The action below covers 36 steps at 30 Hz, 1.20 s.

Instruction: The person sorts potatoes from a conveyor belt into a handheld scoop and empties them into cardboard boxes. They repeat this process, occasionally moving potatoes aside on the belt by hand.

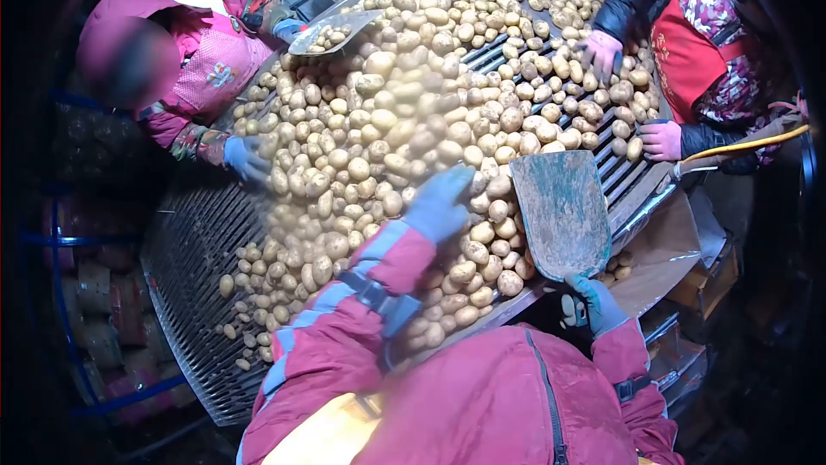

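A broad heap of potatoes covers much of a slatted metal table in front of me. My left hand, in a blue-grey glove, reaches over the near part of the heap with its fingers stretched out, touching or just above the potatoes. On the right, my right hand wears a similar glove and is wrapped round the handle of a scoop. The scoop's worn green blade points away from me and rests at the heap's right edge, with no potatoes on it. Its handle is mostly hidden by my glove.
Bare slats show at the table's left. A co-worker in pink at the left holds another scoop with potatoes on it. Pink-gloved hands work at the right. Cardboard and a yellow cable lie beyond the right edge.
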Motion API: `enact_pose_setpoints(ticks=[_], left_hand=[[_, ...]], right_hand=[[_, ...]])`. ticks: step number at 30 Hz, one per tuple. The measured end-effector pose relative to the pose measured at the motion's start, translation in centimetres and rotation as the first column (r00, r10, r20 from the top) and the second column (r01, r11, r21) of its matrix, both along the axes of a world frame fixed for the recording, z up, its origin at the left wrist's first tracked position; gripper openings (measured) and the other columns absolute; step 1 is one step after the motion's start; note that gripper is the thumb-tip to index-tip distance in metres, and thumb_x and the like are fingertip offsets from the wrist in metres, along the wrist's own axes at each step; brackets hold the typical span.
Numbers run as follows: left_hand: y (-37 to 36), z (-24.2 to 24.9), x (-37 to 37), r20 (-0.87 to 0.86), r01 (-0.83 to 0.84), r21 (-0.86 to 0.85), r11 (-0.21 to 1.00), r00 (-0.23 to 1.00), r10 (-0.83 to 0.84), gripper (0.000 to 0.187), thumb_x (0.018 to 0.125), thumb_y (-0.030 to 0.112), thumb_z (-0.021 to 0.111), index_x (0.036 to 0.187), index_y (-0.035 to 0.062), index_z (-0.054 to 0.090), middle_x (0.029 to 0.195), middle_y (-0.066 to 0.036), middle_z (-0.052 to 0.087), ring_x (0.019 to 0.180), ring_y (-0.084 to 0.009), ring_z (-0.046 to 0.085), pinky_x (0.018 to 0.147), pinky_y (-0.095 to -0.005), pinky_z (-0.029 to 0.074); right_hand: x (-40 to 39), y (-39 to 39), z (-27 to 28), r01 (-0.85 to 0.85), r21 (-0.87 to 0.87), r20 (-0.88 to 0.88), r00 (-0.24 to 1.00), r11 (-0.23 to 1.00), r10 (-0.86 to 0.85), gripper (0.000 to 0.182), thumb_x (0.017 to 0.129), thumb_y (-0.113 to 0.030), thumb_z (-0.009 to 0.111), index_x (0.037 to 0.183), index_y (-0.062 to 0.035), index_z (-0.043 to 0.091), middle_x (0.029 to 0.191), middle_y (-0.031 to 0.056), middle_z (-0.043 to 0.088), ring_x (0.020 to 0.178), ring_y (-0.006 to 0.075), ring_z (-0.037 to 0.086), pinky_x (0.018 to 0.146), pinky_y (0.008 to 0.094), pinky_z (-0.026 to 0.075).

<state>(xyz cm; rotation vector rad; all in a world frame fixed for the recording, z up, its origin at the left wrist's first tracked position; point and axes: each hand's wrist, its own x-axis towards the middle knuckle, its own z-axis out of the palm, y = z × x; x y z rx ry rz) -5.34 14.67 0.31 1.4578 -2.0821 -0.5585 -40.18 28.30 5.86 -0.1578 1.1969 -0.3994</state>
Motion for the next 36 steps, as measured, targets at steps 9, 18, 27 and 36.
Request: enact_pose_setpoints(ticks=[9,18,27,36], left_hand=[[-9.2,-0.8,3.9,0.535,-0.095,-0.018,0.995,0.840,0.089,0.045,0.080,0.028,0.074,0.122,0.0153,0.065,0.114,-0.013,0.066,0.110,-0.0333,0.061,0.091,-0.0443,0.051],[-7.7,-1.3,8.7,-0.327,-0.072,0.740,0.669,0.830,0.451,0.040,0.091,0.028,0.066,0.122,0.0045,0.069,0.099,-0.008,0.073,0.087,-0.0140,0.067,0.071,-0.0344,0.054],[4.3,5.7,4.1,-0.690,0.346,0.705,0.619,0.133,0.711,0.058,0.098,0.033,0.053,0.144,-0.0018,0.050,0.117,-0.017,0.067,0.102,-0.0273,0.065,0.094,-0.0403,0.053],[2.6,5.7,-3.7,-0.496,0.497,0.817,0.293,0.347,0.796,0.059,0.101,0.046,0.046,0.128,-0.0050,0.061,0.074,-0.015,0.067,0.035,-0.0129,0.043,0.029,-0.0212,0.029]], right_hand=[[0.7,0.4,0.4,0.029,-0.033,-0.176,0.984,0.999,-0.034,0.031,0.094,-0.041,0.066,0.081,-0.0140,0.058,0.057,-0.0009,0.052,0.041,0.0135,0.046,0.043,0.0309,0.045],[-0.3,2.4,2.0,-0.016,-0.018,-0.295,0.955,1.000,0.010,0.032,0.091,-0.043,0.069,0.086,-0.0121,0.064,0.054,0.0000,0.052,0.039,0.0122,0.044,0.036,0.0276,0.037],[-0.8,4.4,0.3,-0.041,-0.104,-0.247,0.969,0.994,0.014,0.041,0.091,-0.040,0.071,0.074,-0.0033,0.068,0.055,0.0065,0.060,0.040,0.0165,0.053,0.039,0.0286,0.043],[-3.8,9.4,-3.2,-0.082,-0.155,-0.261,0.964,0.984,0.039,0.032,0.088,-0.033,0.077,0.086,-0.0014,0.071,0.062,0.0075,0.065,0.043,0.0175,0.059,0.038,0.0295,0.046]])
